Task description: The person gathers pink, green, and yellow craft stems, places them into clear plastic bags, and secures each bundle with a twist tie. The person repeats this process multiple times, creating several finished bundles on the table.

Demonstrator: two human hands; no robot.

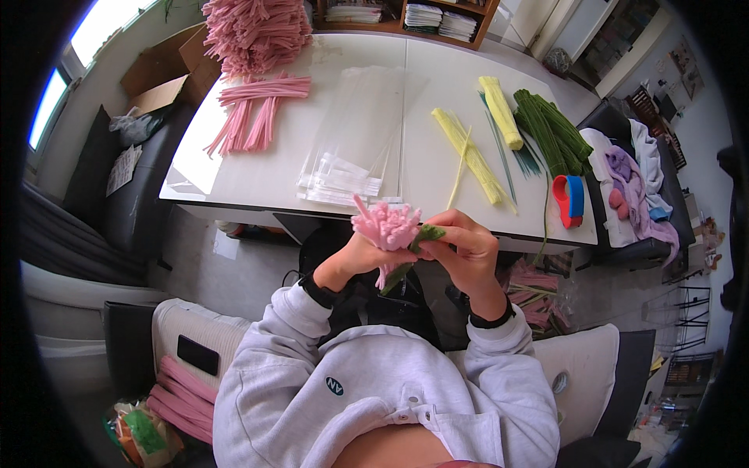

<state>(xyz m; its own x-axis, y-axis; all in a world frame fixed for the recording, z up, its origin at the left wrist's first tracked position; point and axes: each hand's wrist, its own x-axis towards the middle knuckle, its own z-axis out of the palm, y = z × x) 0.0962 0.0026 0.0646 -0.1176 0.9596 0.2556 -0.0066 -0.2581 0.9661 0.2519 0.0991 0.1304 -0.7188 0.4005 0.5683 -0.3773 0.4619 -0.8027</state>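
A flower of pink pipe cleaners is gripped by my left hand, its bent tips bunched above the fingers and some pink stems showing below. My right hand pinches the upper end of a green leaf-like chenille piece at the flower's right side. The green piece runs down past my left fingertips and shows again below them. Both hands are held close together just off the near edge of the white table.
Clear plastic sleeves lie mid-table. Pink pipe cleaners are piled at the back left. Yellow bundles, green bundles and a red and blue tape ring lie right. A black phone rests on the seat at left.
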